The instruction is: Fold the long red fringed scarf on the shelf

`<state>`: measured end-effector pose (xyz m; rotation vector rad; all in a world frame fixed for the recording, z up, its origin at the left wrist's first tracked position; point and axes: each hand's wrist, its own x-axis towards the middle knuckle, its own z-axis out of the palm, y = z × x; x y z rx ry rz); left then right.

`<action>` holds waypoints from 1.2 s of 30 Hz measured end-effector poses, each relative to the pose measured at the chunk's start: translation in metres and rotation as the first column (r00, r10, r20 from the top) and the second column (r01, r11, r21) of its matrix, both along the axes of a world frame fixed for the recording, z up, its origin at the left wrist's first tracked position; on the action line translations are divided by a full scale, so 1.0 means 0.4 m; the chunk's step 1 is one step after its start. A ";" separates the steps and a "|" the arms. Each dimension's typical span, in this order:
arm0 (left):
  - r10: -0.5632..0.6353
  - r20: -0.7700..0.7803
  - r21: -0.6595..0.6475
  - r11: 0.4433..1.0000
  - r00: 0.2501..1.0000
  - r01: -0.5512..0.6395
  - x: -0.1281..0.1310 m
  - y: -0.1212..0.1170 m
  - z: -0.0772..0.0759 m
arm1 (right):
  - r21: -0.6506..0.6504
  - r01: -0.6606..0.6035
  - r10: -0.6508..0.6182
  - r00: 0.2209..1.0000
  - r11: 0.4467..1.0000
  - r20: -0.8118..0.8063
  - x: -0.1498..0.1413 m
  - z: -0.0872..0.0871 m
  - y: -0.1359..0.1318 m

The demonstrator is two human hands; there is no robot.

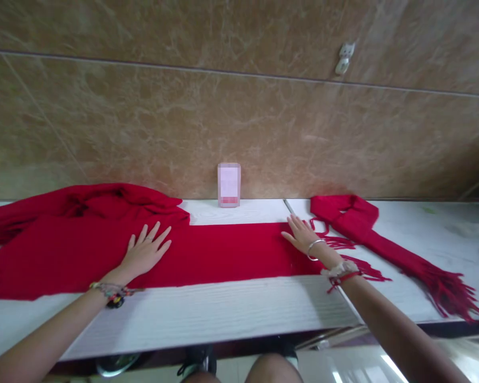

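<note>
A wide red scarf (227, 252) lies spread flat along the white tabletop, its fringe at the right end. At the left, more red cloth (115, 205) is bunched against the wall, partly over the flat part. Fingers spread, my left hand (147, 249) rests palm down on the scarf left of the middle. My right hand (301, 236) lies open and flat close to its fringed end, hiding some of the cloth. To the right is a narrower folded red scarf (395, 254) with a tasselled end.
A pale phone-like object (229, 183) with a blurred screen leans on the brown tiled wall (175, 127). A thin grey stick (288, 206) lies by my right fingertips. A small white fixture (345, 58) is on the wall. The table's front edge (159, 348) runs above my knees.
</note>
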<state>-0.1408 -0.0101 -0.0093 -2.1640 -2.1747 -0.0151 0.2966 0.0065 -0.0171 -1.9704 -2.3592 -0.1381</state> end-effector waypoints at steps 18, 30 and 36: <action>-0.389 0.204 -0.067 0.910 0.898 0.410 0.444 0.115 -0.010 | -0.006 -0.072 0.072 0.996 0.997 -0.051 0.061 0.059 0.047; -0.361 0.085 -0.067 0.928 0.929 0.367 0.455 0.109 -0.018 | 0.021 -0.110 0.112 0.983 0.994 -0.144 0.189 0.093 0.033; -0.354 0.047 -0.098 0.929 0.934 0.357 0.461 0.101 -0.005 | 0.118 -0.103 0.117 0.986 0.988 -0.121 0.241 0.101 0.017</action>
